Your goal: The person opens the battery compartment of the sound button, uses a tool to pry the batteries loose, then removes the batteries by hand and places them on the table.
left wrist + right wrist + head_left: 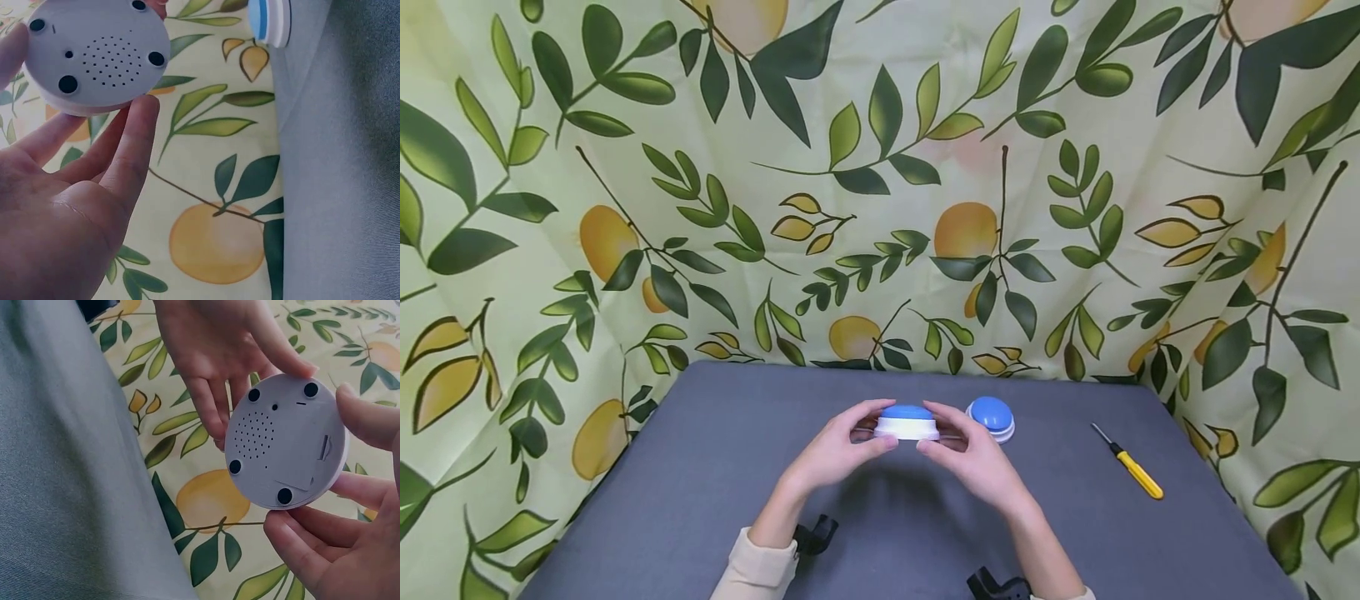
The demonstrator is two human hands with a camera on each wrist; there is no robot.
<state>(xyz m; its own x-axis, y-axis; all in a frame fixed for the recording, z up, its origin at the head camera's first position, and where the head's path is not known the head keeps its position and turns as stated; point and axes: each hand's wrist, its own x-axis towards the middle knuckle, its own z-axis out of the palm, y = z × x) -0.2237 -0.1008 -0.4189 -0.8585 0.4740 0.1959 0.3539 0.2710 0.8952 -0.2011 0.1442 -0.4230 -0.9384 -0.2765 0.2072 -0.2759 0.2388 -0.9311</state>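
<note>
A round push button point(907, 422) with a blue dome and white base is held up above the table between both hands. My left hand point(842, 446) grips its left side, thumb at the front and fingers behind. On the other side my right hand point(966, 454) grips it the same way. In the right wrist view the white underside point(284, 444) shows black rubber feet, a patch of small speaker holes and a battery cover. The left wrist view also shows this underside point(112, 62), with fingertips at its rim.
A second blue-and-white push button point(992, 417) stands on the grey table point(737, 425), just behind my right hand. Farther right lies a screwdriver point(1131, 467) with a yellow handle. A leaf-and-fruit patterned cloth point(880, 208) hangs behind and along both sides.
</note>
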